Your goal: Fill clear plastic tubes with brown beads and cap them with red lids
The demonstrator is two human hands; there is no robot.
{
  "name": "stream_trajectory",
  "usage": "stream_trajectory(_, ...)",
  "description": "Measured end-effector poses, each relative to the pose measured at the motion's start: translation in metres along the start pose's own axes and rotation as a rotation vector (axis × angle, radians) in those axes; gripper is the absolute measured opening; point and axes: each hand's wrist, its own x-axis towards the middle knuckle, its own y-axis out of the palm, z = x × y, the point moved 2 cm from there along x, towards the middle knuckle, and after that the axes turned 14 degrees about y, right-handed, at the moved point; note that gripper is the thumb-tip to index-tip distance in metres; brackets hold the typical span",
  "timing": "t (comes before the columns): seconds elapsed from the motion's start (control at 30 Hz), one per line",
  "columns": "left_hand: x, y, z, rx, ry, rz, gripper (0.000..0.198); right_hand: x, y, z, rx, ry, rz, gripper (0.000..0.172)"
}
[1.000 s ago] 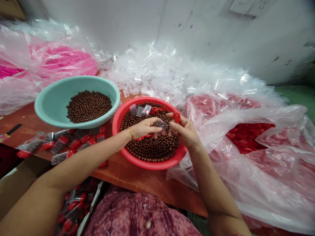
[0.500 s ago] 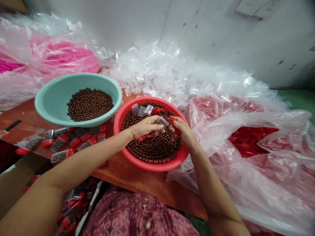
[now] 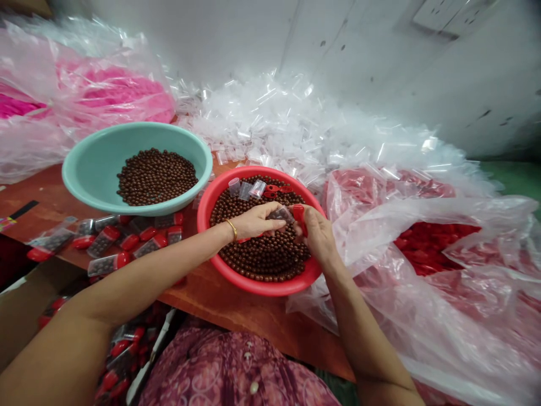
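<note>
Over the red basin of brown beads, my left hand is closed round a small clear container with dark contents. Just to its right, my right hand pinches a red cap close to the container's end. Several clear containers and red plastic pieces lie on the beads at the back of the basin. Another red piece shows partly beneath my left hand.
A teal basin with beads stands at the left, filled red-capped containers before it. Clear containers are heaped behind. Bags of red caps lie right, a pink-filled bag back left. An open box sits below.
My right hand has turned the red cap more upright beside the container. My left hand has its fingers closer round the container. The whole view has shifted slightly.
</note>
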Motion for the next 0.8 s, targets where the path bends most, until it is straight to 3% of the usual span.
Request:
stream_trajectory(0.13,0.0,0.0,0.003,0.152,0.046,0.01,0.017,-0.002,0.001,0.002,-0.214,-0.189,-0.047,0.039)
stream_trajectory(0.3,-0.001,0.001,0.005,0.299,0.148,0.013,0.022,-0.002,0.002,0.0,-0.153,-0.076,0.042,0.046)
stream_trajectory(0.57,-0.003,0.003,0.003,0.426,0.127,0.009,0.017,-0.009,0.006,-0.005,-0.015,0.014,0.122,0.054)
stream_trajectory(0.8,-0.006,0.006,0.0,0.584,0.074,-0.031,0.017,-0.014,0.012,-0.003,0.002,0.04,0.105,0.045)
